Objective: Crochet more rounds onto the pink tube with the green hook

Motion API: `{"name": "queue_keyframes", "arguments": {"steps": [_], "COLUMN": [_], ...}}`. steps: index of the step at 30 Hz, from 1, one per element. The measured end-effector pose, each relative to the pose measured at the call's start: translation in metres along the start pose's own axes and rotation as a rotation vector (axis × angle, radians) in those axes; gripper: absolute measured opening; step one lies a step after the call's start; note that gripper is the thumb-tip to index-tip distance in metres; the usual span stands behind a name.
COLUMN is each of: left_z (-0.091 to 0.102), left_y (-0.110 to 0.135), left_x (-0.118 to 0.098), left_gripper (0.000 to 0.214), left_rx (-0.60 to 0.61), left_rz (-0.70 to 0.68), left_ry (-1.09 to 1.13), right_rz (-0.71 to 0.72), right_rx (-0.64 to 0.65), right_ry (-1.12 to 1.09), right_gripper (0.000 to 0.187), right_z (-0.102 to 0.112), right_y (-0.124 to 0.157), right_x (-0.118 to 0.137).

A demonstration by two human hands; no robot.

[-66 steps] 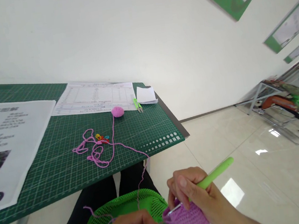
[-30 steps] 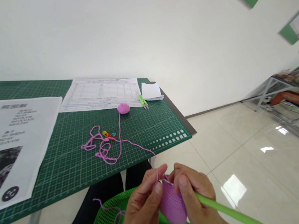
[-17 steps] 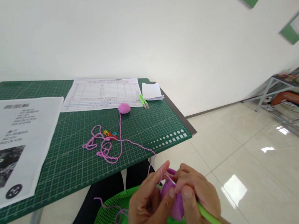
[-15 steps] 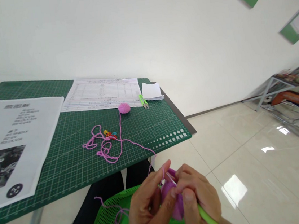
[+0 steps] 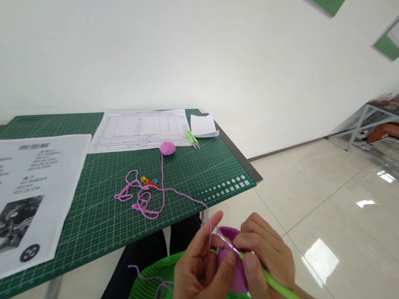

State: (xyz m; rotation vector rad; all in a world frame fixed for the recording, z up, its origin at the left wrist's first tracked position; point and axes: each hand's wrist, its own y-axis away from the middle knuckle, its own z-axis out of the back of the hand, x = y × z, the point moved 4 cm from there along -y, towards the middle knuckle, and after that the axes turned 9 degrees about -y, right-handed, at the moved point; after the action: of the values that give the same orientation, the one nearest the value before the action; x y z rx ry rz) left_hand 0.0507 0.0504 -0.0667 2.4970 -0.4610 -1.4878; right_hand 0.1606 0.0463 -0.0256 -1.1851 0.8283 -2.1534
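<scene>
Above my lap, my left hand pinches a purple crochet piece between thumb and fingers, its index finger raised with yarn running over it. My right hand grips a crochet hook with a green handle. The hook's metal shaft points up and left, its tip by the yarn near my left fingers. Part of the crochet piece is hidden behind both hands. From my left hand the pink yarn runs up onto the table to a small ball of yarn.
A green cutting mat covers the table. On it lie a printed sheet, a form, white paper slips, green thread snips and several coloured stitch markers. A loose yarn end rests on my green mesh garment.
My right hand has drawn slightly away from the left, and more of the hook's shaft shows. The view has shifted a little; the things on the table lie as before.
</scene>
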Motion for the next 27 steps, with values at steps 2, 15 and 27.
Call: {"name": "queue_keyframes", "arguments": {"steps": [2, 15, 27], "left_z": [-0.001, -0.004, 0.0], "left_y": [0.003, 0.01, 0.014], "left_x": [0.002, 0.001, -0.013], "left_gripper": [0.043, 0.045, 0.042], "left_rx": [-0.051, -0.12, 0.136], "left_rz": [-0.019, -0.037, 0.104], "left_ry": [0.002, 0.076, 0.049], "right_rz": [-0.009, -0.073, 0.225], "right_rx": [-0.004, -0.088, 0.249], "right_ry": [0.001, -0.124, 0.044], "right_gripper": [0.029, 0.042, 0.044], "right_z": [-0.001, -0.007, 0.012], "right_y": [0.002, 0.007, -0.021], "right_x": [0.002, -0.002, 0.012]}}
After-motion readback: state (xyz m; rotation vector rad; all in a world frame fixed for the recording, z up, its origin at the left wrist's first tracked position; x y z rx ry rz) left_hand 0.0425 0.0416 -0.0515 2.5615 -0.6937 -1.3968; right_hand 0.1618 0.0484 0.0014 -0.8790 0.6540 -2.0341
